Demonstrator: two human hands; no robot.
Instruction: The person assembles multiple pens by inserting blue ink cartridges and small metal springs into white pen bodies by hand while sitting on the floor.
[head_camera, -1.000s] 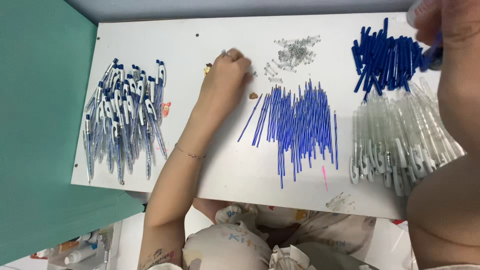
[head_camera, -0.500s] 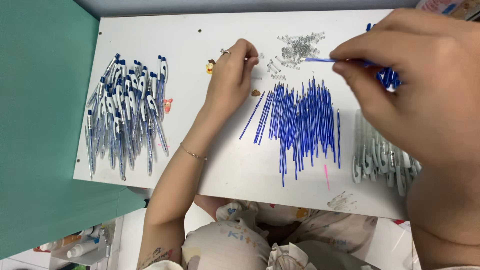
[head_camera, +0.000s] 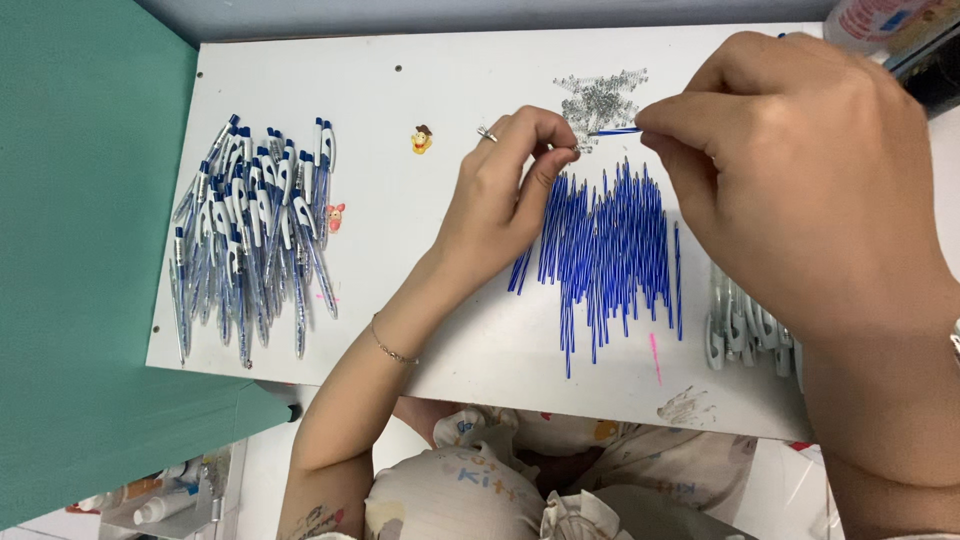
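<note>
My right hand (head_camera: 800, 190) pinches a thin blue ink refill (head_camera: 614, 131) by one end, its tip pointing left. My left hand (head_camera: 505, 190) meets that tip with thumb and forefinger pinched on a small metal spring (head_camera: 572, 150). Both hands hover over the pile of blue refills (head_camera: 605, 250) on the white table (head_camera: 430, 330). A heap of small metal springs (head_camera: 600, 98) lies just behind the fingertips. Clear pen barrels (head_camera: 745, 330) show partly under my right wrist.
A pile of assembled blue-and-white pens (head_camera: 250, 230) lies at the table's left. Two small cartoon stickers (head_camera: 421, 138) are stuck on the table. A green wall (head_camera: 80, 250) borders the left edge. A container (head_camera: 880, 20) stands at the far right corner.
My left hand moved right from the table's middle to the spring heap. My right hand brought a blue refill left and down, and the two hands now meet.
</note>
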